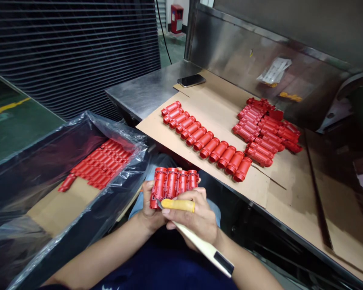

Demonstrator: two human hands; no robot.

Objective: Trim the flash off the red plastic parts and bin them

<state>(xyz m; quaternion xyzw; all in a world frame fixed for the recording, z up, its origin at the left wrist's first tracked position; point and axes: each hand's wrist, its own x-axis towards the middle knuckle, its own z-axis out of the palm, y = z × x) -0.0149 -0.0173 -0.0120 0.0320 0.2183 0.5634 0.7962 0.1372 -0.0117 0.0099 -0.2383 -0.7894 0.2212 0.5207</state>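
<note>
My left hand (151, 207) is closed around several red plastic cylindrical housings (172, 183), held side by side above my lap. Their near sides show slots and openings. In my right hand (196, 213) is a slim knife (199, 243) with a cream handle and a black patch at its end. Its short grey tip meets the lower left part of the housings, though most of the blade is hidden. A yellow finger cot (181, 205) covers the right index finger, which presses near that tip.
A row of red housings (202, 141) lies along the cardboard-covered table (218, 96), with a heap of red housings (263, 133) behind. A phone (192, 80) rests at the far edge. On the left, a plastic-lined bin (63, 205) holds more red housings (103, 163) over cardboard.
</note>
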